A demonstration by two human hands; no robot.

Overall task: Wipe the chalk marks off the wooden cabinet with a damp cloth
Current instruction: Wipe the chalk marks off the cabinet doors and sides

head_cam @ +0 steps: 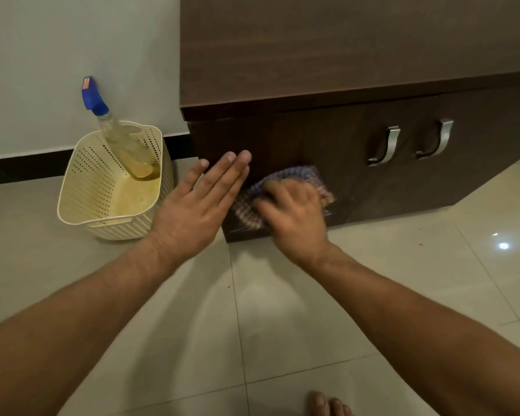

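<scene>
A: What is the biggest thing we see?

B: The glossy beige tiled floor (282,325), smooth enough to mirror a lamp. Standing on it is the dark brown wooden cabinet (327,55), a low box with a flat overhanging top, fine grain and two doors.

A: And left of the cabinet?

B: We see a cream perforated plastic basket (84,175) with rounded corners and a slot handle, set on the floor near the pale wall. In it leans a clear plastic spray bottle (123,142) with a blue trigger head. Its base rests in the basket's far corner and its neck sticks out over the rim. We make out nothing else inside.

A: The hands?

B: Our left hand (192,205) is flat, with its fingers straight and together, at the cabinet's left front corner. We cannot tell whether it touches the wood. Our right hand (291,211) is blurred, with its fingers bent over a blue-and-red checked woven cloth (294,175), which it grips bunched against the lower front of the left door.

A: Anything smaller?

B: There are two curved brushed-metal handles (386,147), one on each door, side by side. Faint pale chalk marks (240,229) streak the wood just below and to the right of the cloth.
</scene>
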